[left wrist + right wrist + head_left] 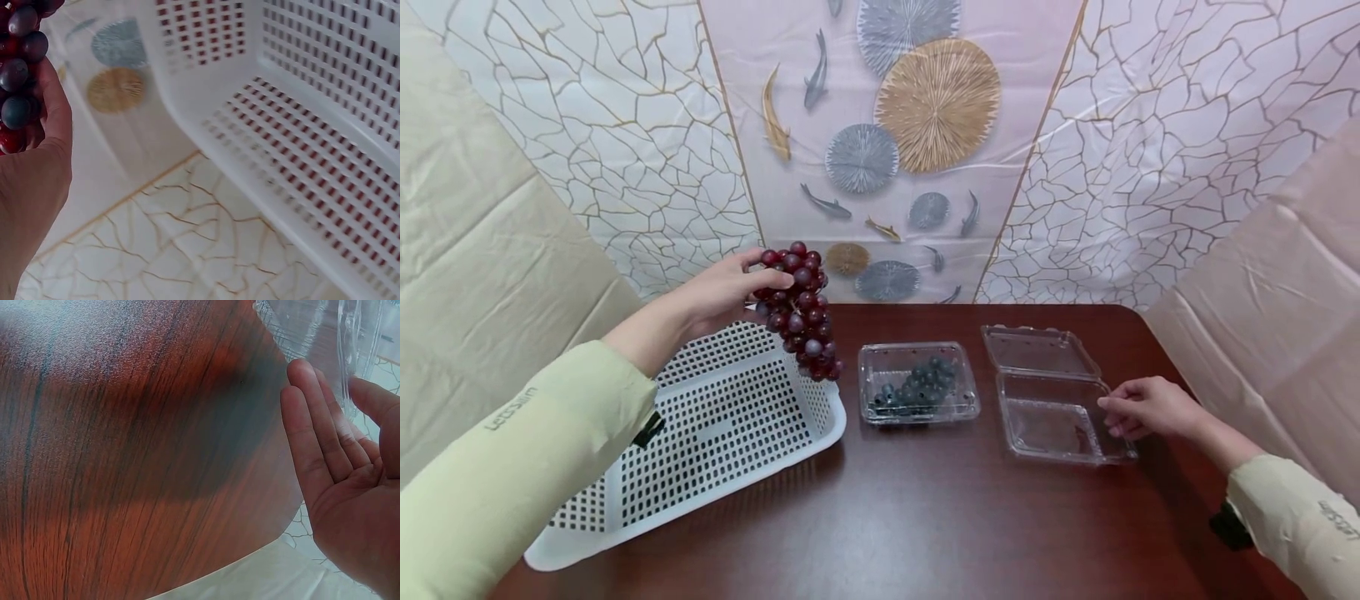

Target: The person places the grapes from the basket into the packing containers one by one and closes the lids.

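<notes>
Stretching from two pale sleeves [535,442], a person's arms reach over the dark-red tabletop [925,517]; the left arm hides part of one white basket [836,417] below the left grip [718,287]. At the right grip [1153,408], its thumb apart from fairly straight fingers, one clear container [1045,425] stands with its lid raised. Between both grips lies a second, closed container [958,412] holding one dark grape bunch [925,383]. Farther off, the left grip pinches one red grape bunch [805,312]. Patterned cloth [925,225] hangs behind. Only the head view shows the dark bunch; the right wrist view reveals the right palm.
</notes>
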Available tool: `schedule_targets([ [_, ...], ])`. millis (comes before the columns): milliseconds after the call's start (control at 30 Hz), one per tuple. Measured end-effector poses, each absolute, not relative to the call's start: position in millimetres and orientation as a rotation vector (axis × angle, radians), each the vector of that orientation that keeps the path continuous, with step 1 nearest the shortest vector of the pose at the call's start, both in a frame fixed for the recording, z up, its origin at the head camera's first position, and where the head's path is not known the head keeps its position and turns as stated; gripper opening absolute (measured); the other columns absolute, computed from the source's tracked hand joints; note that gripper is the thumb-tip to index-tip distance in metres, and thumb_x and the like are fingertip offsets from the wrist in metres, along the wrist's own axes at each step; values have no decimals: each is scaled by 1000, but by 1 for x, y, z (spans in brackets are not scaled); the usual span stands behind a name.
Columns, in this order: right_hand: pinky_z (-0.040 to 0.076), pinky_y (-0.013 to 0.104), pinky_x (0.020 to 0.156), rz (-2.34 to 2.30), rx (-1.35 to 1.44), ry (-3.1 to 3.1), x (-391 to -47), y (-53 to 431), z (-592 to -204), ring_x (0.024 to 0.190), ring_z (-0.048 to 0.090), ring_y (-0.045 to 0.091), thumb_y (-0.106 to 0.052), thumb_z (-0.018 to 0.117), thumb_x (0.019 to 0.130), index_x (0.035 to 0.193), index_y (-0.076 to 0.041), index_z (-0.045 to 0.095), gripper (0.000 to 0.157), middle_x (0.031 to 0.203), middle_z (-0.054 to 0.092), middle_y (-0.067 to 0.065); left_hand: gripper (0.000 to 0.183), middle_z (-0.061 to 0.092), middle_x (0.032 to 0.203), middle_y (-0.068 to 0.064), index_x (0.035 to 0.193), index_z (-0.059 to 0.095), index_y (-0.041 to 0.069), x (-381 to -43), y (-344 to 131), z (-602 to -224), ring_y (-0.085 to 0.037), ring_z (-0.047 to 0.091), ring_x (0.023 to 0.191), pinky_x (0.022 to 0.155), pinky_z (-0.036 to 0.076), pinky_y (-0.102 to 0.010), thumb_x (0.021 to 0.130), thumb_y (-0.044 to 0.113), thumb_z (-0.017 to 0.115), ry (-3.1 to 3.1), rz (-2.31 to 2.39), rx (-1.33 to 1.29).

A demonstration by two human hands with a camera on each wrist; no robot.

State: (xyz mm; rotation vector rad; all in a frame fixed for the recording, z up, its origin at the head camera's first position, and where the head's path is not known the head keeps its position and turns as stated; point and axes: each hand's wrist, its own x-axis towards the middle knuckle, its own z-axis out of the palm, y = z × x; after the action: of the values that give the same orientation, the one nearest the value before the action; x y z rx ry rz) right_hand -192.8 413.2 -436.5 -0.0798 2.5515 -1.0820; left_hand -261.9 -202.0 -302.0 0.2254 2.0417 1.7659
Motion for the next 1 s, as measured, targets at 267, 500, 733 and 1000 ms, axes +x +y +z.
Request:
schedule_targets([
  [267, 68, 38, 66, -1082, -76, 2555, -194, 413, -436, 74, 78, 21, -15, 65, 108, 106, 16, 69, 31, 90, 79, 18, 45, 64, 126, -11, 144, 52, 7, -268, -163, -287, -24, 68, 106, 89, 63, -42, 102, 16, 65, 2020, 1799, 220],
  [500, 68, 39, 67, -1103, -81, 2549, -196, 411, -436, 75, 78, 22, -14, 65, 108, 107, 17, 68, 31, 90, 79, 19, 53, 63, 135, -15, 150, 51, 9, -271, -120, -286, -28, 67, 110, 88, 65, -43, 100, 16, 68, 1966, 1787, 253],
  [733, 68, 38, 67, -1105, -75, 2558, -198, 410, -438, 74, 78, 22, -12, 64, 108, 106, 17, 67, 30, 90, 79, 20, 51, 66, 131, -13, 145, 55, 9, -270, -82, -290, -27, 69, 105, 85, 65, -46, 97, 17, 71, 1945, 1767, 303],
  [1000, 68, 38, 66, -1096, -71, 2564, -197, 410, -438, 75, 78, 22, -14, 64, 108, 105, 17, 68, 31, 90, 79, 19, 45, 70, 119, -14, 135, 57, 11, -266, -42, -293, -24, 71, 90, 79, 67, -42, 94, 16, 76, 1893, 1757, 309],
])
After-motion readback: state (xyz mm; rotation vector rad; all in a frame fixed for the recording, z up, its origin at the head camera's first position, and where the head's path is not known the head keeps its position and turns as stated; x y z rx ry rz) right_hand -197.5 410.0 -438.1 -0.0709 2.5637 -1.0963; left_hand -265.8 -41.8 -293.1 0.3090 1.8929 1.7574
